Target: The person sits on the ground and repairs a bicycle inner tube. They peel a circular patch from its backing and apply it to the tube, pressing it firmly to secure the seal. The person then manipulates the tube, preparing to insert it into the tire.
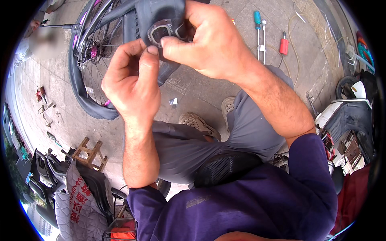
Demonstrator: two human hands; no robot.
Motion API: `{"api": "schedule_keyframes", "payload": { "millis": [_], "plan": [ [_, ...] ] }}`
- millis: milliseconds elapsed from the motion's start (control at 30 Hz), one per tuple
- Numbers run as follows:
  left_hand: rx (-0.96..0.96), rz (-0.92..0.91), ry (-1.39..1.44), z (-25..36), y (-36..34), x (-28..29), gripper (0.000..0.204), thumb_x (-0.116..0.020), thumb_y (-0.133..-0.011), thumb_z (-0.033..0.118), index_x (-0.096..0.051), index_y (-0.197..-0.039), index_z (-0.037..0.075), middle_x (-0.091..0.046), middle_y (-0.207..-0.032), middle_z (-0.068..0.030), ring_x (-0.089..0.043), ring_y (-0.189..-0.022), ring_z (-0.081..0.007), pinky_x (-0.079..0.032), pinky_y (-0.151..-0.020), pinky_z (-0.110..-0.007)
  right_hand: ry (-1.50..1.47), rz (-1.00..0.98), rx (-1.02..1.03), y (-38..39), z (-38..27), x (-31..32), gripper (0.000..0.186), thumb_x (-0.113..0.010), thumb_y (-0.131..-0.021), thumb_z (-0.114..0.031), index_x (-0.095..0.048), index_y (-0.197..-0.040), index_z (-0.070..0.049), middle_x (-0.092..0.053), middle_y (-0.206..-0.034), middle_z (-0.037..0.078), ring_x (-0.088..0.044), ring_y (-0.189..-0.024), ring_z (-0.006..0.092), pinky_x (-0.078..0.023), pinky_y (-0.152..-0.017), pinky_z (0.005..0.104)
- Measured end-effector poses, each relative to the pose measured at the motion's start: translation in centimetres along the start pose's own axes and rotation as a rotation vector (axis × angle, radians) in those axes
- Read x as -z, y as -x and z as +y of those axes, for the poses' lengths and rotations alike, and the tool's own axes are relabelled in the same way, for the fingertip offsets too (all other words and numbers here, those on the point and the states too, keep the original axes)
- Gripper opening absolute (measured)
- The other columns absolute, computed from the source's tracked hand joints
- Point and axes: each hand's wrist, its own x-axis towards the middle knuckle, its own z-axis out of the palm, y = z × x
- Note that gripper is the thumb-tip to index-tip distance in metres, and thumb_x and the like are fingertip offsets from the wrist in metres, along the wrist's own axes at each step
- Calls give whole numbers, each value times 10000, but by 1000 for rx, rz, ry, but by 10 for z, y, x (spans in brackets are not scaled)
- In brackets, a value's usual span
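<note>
At the top centre, a grey-black inner tube (145,14) is stretched between my hands. A patch (162,29) with a clear film edge lies on its face. My right hand (211,44) wraps the tube from the right, its thumb pressed at the patch's lower edge. My left hand (134,82) is closed in a pinch at the tube's lower left edge, thumb beside the patch; its fingertips are partly hidden. Behind them stands a bicycle wheel (96,52) with purple parts, and more of the tube hangs loose around it.
A teal-handled screwdriver (257,20), a metal rod-like tool (263,36) and a red-handled tool (284,45) lie on the pavement at right. A small wooden stool (90,154) stands at left, near a parked scooter (56,172). A small wrapper (173,101) lies near my shoes (197,122).
</note>
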Motion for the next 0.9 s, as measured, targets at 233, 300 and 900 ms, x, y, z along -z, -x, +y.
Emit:
{"api": "schedule_keyframes", "payload": {
  "millis": [233, 300, 900],
  "plan": [
    [18, -11, -6, -1, 1, 1, 124, -673, -952, -3, -687, -1067, -49, -697, -934, -28, -598, -822, -46, -469, -736, -181, 28, 18, -23, -3, 11, -1, 208, -713, -751, -138, -661, -892, 5, -663, -708, 172, -679, -638, 270, -523, -606, 377],
    [28, -15, -62, -1, -1, 1, 130, -686, -944, -6, -687, -1066, -48, -697, -937, -26, -601, -829, -49, -475, -751, -183, -41, 27, -57, -3, 6, -1, 214, -713, -756, -133, -658, -908, 7, -666, -716, 173, -680, -640, 262, -523, -604, 374],
    [126, -3, 198, 1, 0, 3, 119, -659, -942, -10, -683, -1051, -52, -699, -949, -33, -610, -854, -67, -485, -801, -210, -56, 41, -25, -2, 7, 3, 228, -721, -761, -131, -638, -906, 24, -664, -714, 162, -674, -632, 219, -516, -583, 362]
  ]
}}
